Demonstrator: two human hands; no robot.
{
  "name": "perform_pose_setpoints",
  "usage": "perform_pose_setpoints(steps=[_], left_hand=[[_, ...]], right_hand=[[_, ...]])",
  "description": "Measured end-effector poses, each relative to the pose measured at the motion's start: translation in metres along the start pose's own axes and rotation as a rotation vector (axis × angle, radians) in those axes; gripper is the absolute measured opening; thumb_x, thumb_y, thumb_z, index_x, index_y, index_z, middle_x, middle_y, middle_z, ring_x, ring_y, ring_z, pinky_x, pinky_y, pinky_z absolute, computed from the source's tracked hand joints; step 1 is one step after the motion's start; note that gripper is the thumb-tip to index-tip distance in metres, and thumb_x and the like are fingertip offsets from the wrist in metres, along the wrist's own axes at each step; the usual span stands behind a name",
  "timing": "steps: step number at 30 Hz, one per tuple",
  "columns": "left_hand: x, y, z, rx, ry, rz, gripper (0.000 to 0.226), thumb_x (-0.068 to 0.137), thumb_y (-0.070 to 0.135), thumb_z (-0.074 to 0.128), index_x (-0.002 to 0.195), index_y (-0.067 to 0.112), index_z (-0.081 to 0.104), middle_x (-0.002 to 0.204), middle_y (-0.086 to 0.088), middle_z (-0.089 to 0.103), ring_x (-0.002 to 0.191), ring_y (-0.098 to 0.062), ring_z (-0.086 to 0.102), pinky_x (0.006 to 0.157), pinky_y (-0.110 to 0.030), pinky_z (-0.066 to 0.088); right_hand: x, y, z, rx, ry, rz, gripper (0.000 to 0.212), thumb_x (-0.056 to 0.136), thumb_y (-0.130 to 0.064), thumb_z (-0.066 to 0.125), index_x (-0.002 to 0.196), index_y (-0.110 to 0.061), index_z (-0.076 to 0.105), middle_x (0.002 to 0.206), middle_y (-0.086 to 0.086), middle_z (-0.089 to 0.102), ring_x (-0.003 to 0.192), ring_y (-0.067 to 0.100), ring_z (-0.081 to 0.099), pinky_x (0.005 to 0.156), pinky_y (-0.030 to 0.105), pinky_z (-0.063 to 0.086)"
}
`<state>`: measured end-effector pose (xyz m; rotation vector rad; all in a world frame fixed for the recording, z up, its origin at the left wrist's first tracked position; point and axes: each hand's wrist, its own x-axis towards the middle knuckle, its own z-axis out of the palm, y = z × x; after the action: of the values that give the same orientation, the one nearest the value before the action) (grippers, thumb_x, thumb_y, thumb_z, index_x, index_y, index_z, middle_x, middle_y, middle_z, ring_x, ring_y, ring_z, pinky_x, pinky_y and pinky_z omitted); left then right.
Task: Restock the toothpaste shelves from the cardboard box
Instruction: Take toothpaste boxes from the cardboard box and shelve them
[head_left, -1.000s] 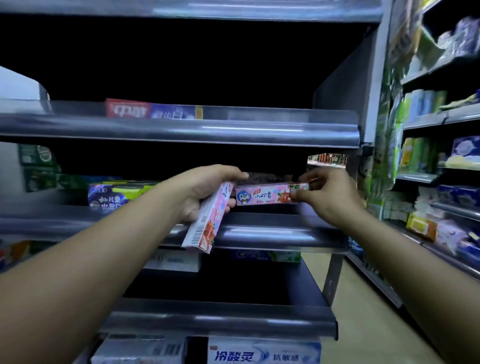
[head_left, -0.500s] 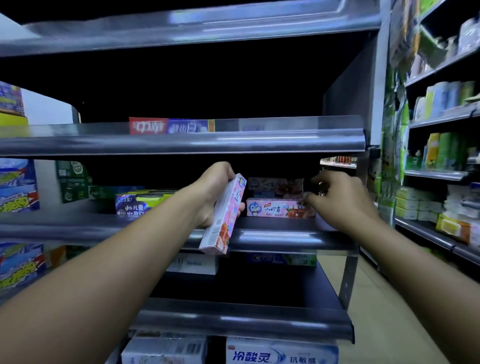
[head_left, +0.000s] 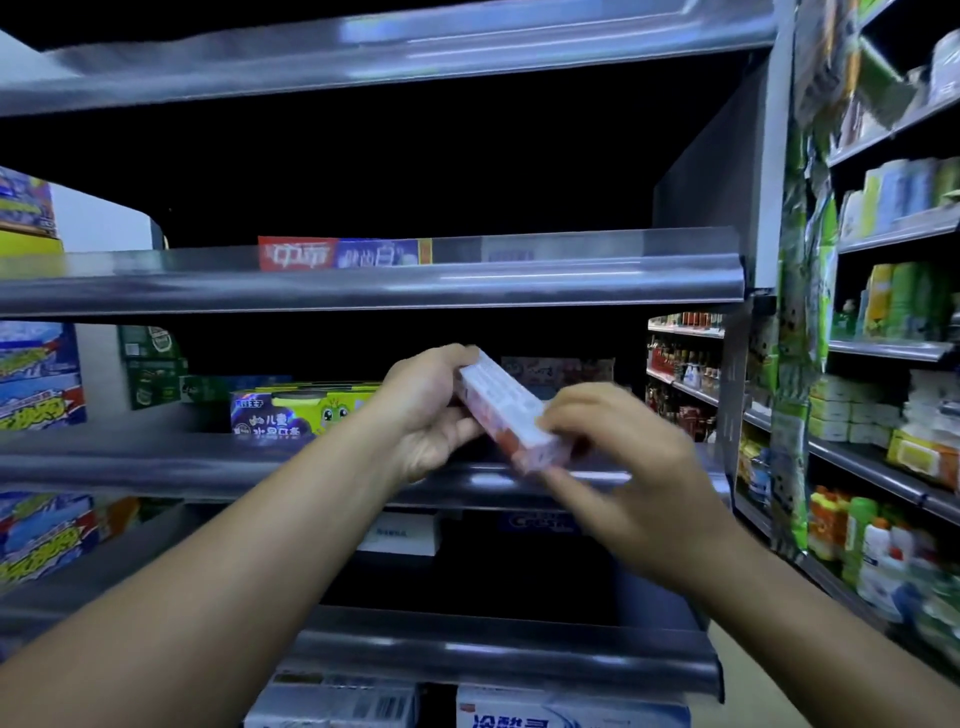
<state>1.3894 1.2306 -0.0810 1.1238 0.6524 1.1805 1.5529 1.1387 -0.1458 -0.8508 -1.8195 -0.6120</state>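
My left hand (head_left: 434, 410) grips a pink and white toothpaste box (head_left: 506, 410), tilted with its far end up, just in front of the middle shelf (head_left: 156, 467). My right hand (head_left: 623, 457) pinches the box's lower near end with thumb and fingers. Behind the box, pink boxes (head_left: 558, 369) of the same kind lie on the middle shelf. A purple and green children's toothpaste box (head_left: 301, 410) sits to their left. The cardboard box is out of view.
A red and blue toothpaste box (head_left: 343, 253) lies on the shelf above. White and blue boxes (head_left: 566, 709) fill the bottom shelf. To the right runs an aisle with stocked shelves (head_left: 883, 467). Stacked cartons (head_left: 36, 395) stand at the left.
My right hand left the pink box on the shelf and came back to take the lower end of the box in my left hand. That box has swung from near upright to a slant.
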Motion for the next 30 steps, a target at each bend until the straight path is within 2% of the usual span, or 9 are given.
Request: perform_pose_setpoints(steps=[4,7,10,14,17,21,24,26,30], left_hand=[[0.004,0.006,-0.013,0.153,-0.001,0.037,0.043,0.103,0.046,0.050,0.102,0.004,0.061,0.080,-0.011,0.056,0.065,-0.029,0.074,0.059,-0.034,0.063],[0.007,0.008,-0.018,0.200,-0.048,0.039,0.027,0.100,0.028,0.055,0.095,0.003,0.064,0.066,-0.008,0.062,0.060,-0.025,0.073,0.055,-0.030,0.061],[0.011,0.005,-0.018,0.267,-0.039,0.073,0.017,0.096,0.019,0.058,0.093,0.005,0.066,0.070,-0.005,0.063,0.058,-0.021,0.071,0.052,-0.027,0.059],[0.020,0.000,-0.017,0.518,0.013,0.198,0.004,0.090,0.015,0.070,0.088,0.012,0.071,0.080,-0.003,0.067,0.050,-0.012,0.061,0.041,-0.020,0.044],[0.030,-0.002,-0.012,0.683,0.090,0.312,0.004,0.084,0.015,0.079,0.084,0.016,0.075,0.078,-0.001,0.074,0.057,-0.013,0.061,0.043,-0.020,0.042],[0.048,-0.005,-0.005,0.771,0.134,0.376,0.020,0.077,0.027,0.088,0.094,0.018,0.080,0.091,-0.004,0.078,0.082,-0.020,0.069,0.073,-0.030,0.054],[0.062,-0.012,-0.003,0.953,0.169,0.373,0.030,0.072,0.036,0.091,0.098,0.023,0.082,0.093,0.002,0.078,0.087,-0.017,0.070,0.076,-0.026,0.052],[0.069,-0.019,-0.004,1.017,0.146,0.332,0.031,0.072,0.034,0.091,0.099,0.023,0.083,0.092,0.001,0.078,0.085,-0.019,0.070,0.075,-0.026,0.053],[0.078,-0.022,-0.007,0.948,0.063,0.265,0.017,0.071,0.017,0.093,0.080,0.012,0.080,0.076,-0.009,0.078,0.067,-0.020,0.070,0.078,-0.041,0.062]], right_hand=[[0.011,0.011,-0.008,0.580,0.314,0.564,0.018,0.079,-0.008,0.081,0.096,-0.009,0.074,0.085,0.006,0.079,0.076,0.016,0.074,0.070,0.026,0.061],[0.016,0.023,-0.017,0.803,0.370,0.771,0.017,0.078,-0.011,0.076,0.092,-0.001,0.073,0.080,0.012,0.078,0.070,0.020,0.075,0.067,0.024,0.061],[0.018,0.031,-0.019,0.871,0.391,0.852,0.013,0.086,-0.003,0.073,0.093,0.008,0.070,0.077,0.011,0.077,0.071,0.021,0.075,0.067,0.024,0.061],[0.023,0.043,-0.024,0.753,0.348,0.852,0.002,0.088,-0.007,0.074,0.087,-0.006,0.076,0.083,0.007,0.079,0.079,0.020,0.077,0.072,0.023,0.061],[0.028,0.058,-0.029,0.455,0.304,0.815,0.011,0.087,-0.019,0.079,0.095,-0.011,0.080,0.085,0.001,0.080,0.079,0.012,0.075,0.075,0.025,0.059],[0.035,0.080,-0.033,0.209,0.237,0.824,0.018,0.086,-0.029,0.081,0.093,-0.013,0.081,0.064,-0.011,0.073,0.053,-0.003,0.061,0.055,0.021,0.048],[0.035,0.096,-0.029,0.031,0.124,0.918,0.015,0.081,-0.032,0.086,0.080,-0.020,0.077,0.071,-0.010,0.069,0.069,0.012,0.065,0.066,0.027,0.050],[0.031,0.102,-0.025,-0.028,0.012,0.990,0.028,0.075,-0.028,0.091,0.064,-0.022,0.066,0.065,-0.007,0.064,0.065,0.018,0.062,0.065,0.028,0.049],[0.032,0.106,-0.026,0.057,-0.029,1.064,0.024,0.071,-0.016,0.093,0.069,-0.012,0.070,0.070,0.009,0.071,0.068,0.027,0.068,0.074,0.043,0.061]])
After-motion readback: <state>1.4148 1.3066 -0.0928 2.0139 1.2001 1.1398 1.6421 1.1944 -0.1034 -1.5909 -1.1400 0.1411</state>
